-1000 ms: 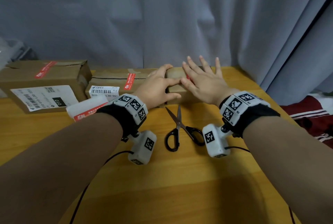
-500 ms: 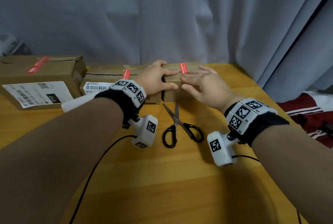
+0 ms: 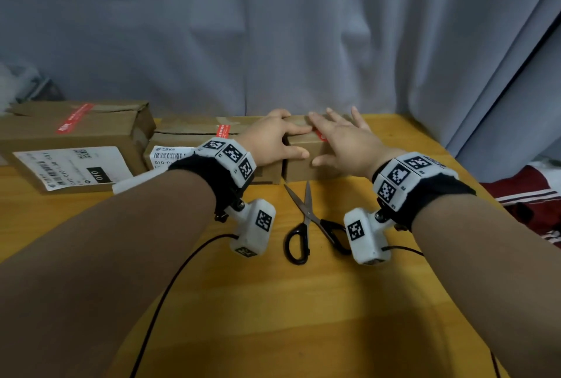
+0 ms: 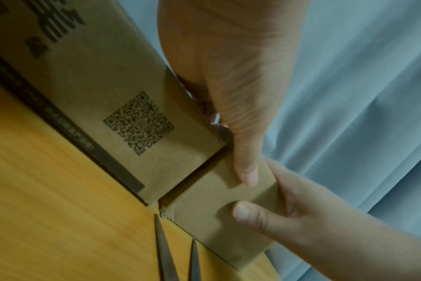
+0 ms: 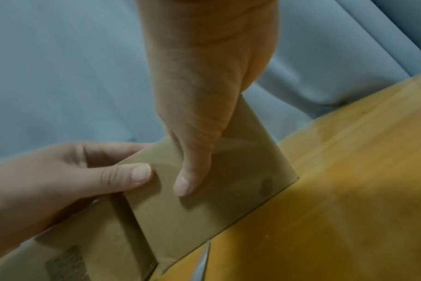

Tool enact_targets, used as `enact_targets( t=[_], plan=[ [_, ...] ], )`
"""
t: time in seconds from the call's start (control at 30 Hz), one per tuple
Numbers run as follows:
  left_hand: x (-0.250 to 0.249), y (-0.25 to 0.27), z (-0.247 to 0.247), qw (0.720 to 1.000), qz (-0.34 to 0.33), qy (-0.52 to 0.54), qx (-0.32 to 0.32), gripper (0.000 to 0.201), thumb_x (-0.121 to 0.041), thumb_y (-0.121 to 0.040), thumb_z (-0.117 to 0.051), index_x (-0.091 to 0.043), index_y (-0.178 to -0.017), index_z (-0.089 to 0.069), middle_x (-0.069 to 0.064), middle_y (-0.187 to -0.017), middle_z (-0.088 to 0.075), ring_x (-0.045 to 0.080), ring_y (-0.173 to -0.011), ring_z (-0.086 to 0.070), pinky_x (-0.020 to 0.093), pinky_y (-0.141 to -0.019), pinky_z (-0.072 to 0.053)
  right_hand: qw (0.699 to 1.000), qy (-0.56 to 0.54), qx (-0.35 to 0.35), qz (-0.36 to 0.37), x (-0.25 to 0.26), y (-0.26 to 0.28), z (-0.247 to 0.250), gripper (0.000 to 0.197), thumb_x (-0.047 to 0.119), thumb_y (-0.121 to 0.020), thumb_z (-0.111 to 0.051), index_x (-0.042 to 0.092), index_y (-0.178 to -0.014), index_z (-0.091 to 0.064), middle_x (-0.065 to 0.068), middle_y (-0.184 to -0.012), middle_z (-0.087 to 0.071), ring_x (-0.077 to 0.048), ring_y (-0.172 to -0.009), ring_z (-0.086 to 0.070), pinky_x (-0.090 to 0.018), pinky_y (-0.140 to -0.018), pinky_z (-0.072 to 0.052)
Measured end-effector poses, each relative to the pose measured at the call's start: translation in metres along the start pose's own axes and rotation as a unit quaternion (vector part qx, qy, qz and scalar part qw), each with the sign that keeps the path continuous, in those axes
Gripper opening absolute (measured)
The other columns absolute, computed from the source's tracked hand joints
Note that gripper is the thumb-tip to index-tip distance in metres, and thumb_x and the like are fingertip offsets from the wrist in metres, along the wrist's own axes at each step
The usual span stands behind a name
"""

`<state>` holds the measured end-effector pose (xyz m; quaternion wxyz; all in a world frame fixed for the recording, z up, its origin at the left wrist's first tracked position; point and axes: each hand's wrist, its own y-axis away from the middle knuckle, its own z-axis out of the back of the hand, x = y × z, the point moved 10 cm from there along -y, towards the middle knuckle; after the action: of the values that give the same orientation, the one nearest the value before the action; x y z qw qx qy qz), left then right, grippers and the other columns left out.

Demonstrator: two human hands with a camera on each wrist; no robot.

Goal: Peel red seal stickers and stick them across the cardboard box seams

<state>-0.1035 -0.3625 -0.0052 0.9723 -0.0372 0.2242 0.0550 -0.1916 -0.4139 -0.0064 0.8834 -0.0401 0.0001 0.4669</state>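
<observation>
Three cardboard boxes stand in a row along the far edge of the wooden table [image 3: 273, 301], all closed, so nothing of their contents shows; the large box [image 3: 91, 131] sits at about ten o'clock from the scissors, the middle box [image 3: 188, 134] at eleven, and the small box [image 3: 303, 165] at twelve, just beside the middle one with a narrow gap between them; three red seal stickers can be counted, one on each box: one sticker [image 3: 74, 118] slanting across the large box's top, one sticker [image 3: 223, 130] over the middle box's top front edge, and the third sticker [image 3: 320, 135] on the small box, mostly covered by the right hand; the left hand [image 3: 270, 142] grips the small box's left end, fingers curled over its top and thumb pressed on the front face; the right hand [image 3: 346, 142] lies flat on the small box's top with fingers straight and spread wide, thumb touching the front face; two thumbs show on that face in both wrist views; one pair of scissors [image 3: 306, 219] lies at six o'clock from the small box, blades slightly parted and pointing toward it; two white shipping labels show, one on the large box and one on the middle box.
</observation>
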Motion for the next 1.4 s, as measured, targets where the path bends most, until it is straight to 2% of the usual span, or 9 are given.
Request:
enact_targets(
  t=[0.1, 0.17, 0.4, 0.63, 0.8, 1.0, 1.13, 1.2, 1.4],
  plan=[
    [-0.001, 0.0, 0.0, 1.0, -0.004, -0.01, 0.005, 0.059, -0.045, -0.08, -0.065, -0.036, -0.135, -0.046, 0.009, -0.15, -0.027, 0.023, -0.137, -0.031, 0.03, -0.11, -0.025, 0.998, 0.021, 0.057, -0.008, -0.002, -0.008, -0.007, 0.1, 0.058, -0.077, -0.061, 0.023, -0.148, -0.001, 0.003, -0.159, -0.004, -0.02, -0.147, 0.001, -0.052, -0.116, 0.009],
    [-0.002, 0.0, 0.001, 1.0, -0.005, -0.011, 0.004, 0.059, -0.045, -0.08, -0.065, -0.037, -0.135, -0.046, 0.01, -0.151, -0.026, 0.023, -0.138, -0.03, 0.029, -0.109, -0.024, 0.998, 0.024, 0.061, -0.016, -0.003, -0.009, -0.004, 0.101, 0.06, -0.075, -0.062, 0.022, -0.149, -0.003, 0.003, -0.159, -0.005, -0.019, -0.147, 0.002, -0.052, -0.116, 0.01],
    [-0.006, 0.003, 0.002, 1.0, 0.0, -0.025, 0.006, 0.058, -0.048, -0.08, -0.064, -0.038, -0.134, -0.046, 0.007, -0.153, -0.024, 0.023, -0.139, -0.03, 0.034, -0.111, -0.026, 0.998, -0.02, -0.055, -0.02, -0.002, 0.016, 0.017, 0.046, 0.032, -0.092, -0.051, 0.023, -0.137, -0.043, -0.002, -0.148, -0.041, -0.016, -0.143, -0.024, -0.041, -0.118, 0.004],
    [-0.022, 0.012, 0.001, 0.988, 0.013, -0.156, -0.005, 0.059, -0.044, -0.091, -0.05, -0.033, -0.145, -0.028, 0.009, -0.157, -0.018, 0.028, -0.145, -0.016, 0.04, -0.117, -0.015, 0.99, -0.054, -0.127, 0.009, 0.009, 0.045, 0.032, 0.039, 0.014, -0.09, -0.053, 0.024, -0.127, -0.055, 0.002, -0.135, -0.056, -0.014, -0.131, -0.045, -0.035, -0.117, -0.012],
    [-0.018, 0.031, 0.0, 0.979, -0.007, -0.203, -0.008, 0.058, -0.037, -0.096, -0.042, -0.029, -0.148, -0.019, 0.003, -0.158, -0.017, 0.024, -0.146, -0.012, 0.041, -0.118, -0.009, 0.993, -0.07, -0.077, -0.049, 0.004, 0.035, 0.02, 0.045, 0.015, -0.09, -0.053, 0.02, -0.134, -0.046, -0.01, -0.133, -0.056, -0.027, -0.125, -0.049, -0.042, -0.105, -0.04],
    [-0.011, 0.05, 0.008, 0.969, -0.028, -0.244, 0.016, 0.056, -0.042, -0.096, -0.038, -0.031, -0.148, -0.017, -0.003, -0.157, -0.02, 0.021, -0.147, -0.007, 0.045, -0.119, -0.003, 0.994, 0.035, 0.042, -0.089, 0.002, 0.008, 0.018, 0.058, 0.027, -0.088, -0.057, 0.025, -0.142, -0.034, -0.003, -0.154, -0.026, -0.029, -0.141, -0.019, -0.05, -0.116, -0.018],
    [-0.004, 0.053, 0.003, 0.97, -0.017, -0.242, 0.033, 0.057, -0.046, -0.095, -0.038, -0.031, -0.147, -0.021, -0.003, -0.159, -0.015, 0.021, -0.147, -0.004, 0.046, -0.119, 0.0, 0.989, 0.002, 0.085, -0.122, -0.006, -0.003, 0.006, 0.069, 0.031, -0.09, -0.055, 0.027, -0.147, -0.017, 0.0, -0.157, -0.016, -0.03, -0.143, -0.016, -0.052, -0.114, -0.023],
    [0.001, 0.056, -0.001, 0.97, -0.017, -0.24, 0.037, 0.058, -0.047, -0.094, -0.04, -0.03, -0.147, -0.024, -0.004, -0.159, -0.015, 0.021, -0.147, -0.003, 0.045, -0.119, 0.001, 0.987, -0.013, 0.074, -0.141, -0.009, -0.004, 0.001, 0.066, 0.031, -0.092, -0.052, 0.026, -0.147, -0.016, -0.002, -0.156, -0.022, -0.029, -0.142, -0.018, -0.052, -0.114, -0.023],
    [0.025, 0.07, 0.037, 0.98, 0.015, -0.185, -0.067, 0.055, -0.042, -0.095, -0.042, -0.025, -0.145, -0.028, 0.0, -0.154, -0.03, 0.021, -0.145, -0.018, 0.04, -0.118, -0.008, 0.98, -0.092, -0.026, -0.176, -0.009, 0.006, 0.015, 0.038, 0.024, -0.087, -0.061, 0.016, -0.124, -0.056, -0.011, -0.124, -0.06, -0.03, -0.115, -0.054, -0.041, -0.095, -0.047]
  ],
)
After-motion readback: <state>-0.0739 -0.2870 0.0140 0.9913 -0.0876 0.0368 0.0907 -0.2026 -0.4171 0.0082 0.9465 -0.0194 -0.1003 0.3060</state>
